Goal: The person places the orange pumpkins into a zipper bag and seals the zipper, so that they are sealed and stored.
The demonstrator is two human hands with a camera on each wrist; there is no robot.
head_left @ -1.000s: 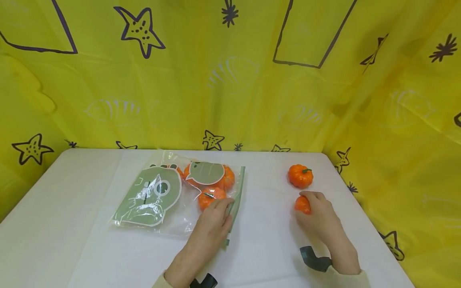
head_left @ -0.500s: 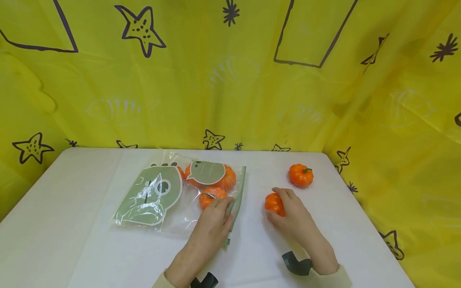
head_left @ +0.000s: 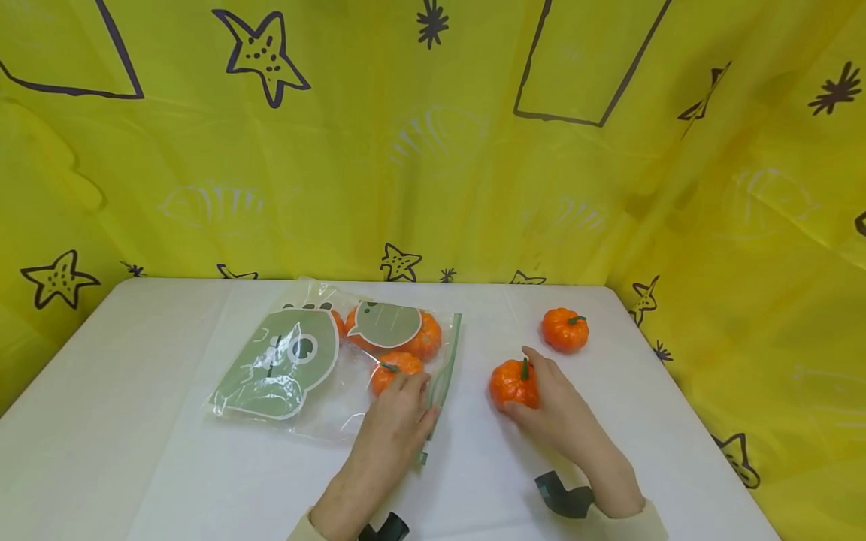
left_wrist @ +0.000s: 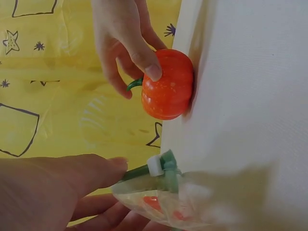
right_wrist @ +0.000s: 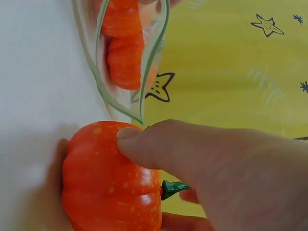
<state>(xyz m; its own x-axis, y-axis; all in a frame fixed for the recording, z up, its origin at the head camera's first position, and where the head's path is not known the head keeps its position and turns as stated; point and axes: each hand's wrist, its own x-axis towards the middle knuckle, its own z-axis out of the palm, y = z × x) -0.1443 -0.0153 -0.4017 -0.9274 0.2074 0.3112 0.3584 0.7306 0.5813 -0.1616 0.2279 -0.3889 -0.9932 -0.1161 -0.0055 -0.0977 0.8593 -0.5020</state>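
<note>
A clear zip bag [head_left: 318, 421] with a green cartoon print lies on the table, several orange toy pumpkins [head_left: 395, 370] inside it. My left hand [head_left: 395, 417] pinches its mouth edge, the thumb on the green zip strip [left_wrist: 137, 172] beside a white slider [left_wrist: 155, 165]. In the right wrist view the bag's mouth gapes. To the right of the bag, my right hand [head_left: 564, 409] grips another toy pumpkin [head_left: 512, 385], its thumb [right_wrist: 144, 144] on the near side and its green stem [right_wrist: 173, 189] pointing up. The pumpkin sits right at the tabletop.
One more toy pumpkin [head_left: 564, 330] stands farther back on the right of the white table [head_left: 162, 338]. A yellow curtain [head_left: 433, 188] with starfish drawings hangs behind the table and along its sides. Dark curved wrist mounts [head_left: 564, 496] show at both wrists.
My right hand has moved left toward the bag with its pumpkin, whose stem has turned into view. The left hand stays at the bag's mouth, and the pumpkin under it has shifted slightly.
</note>
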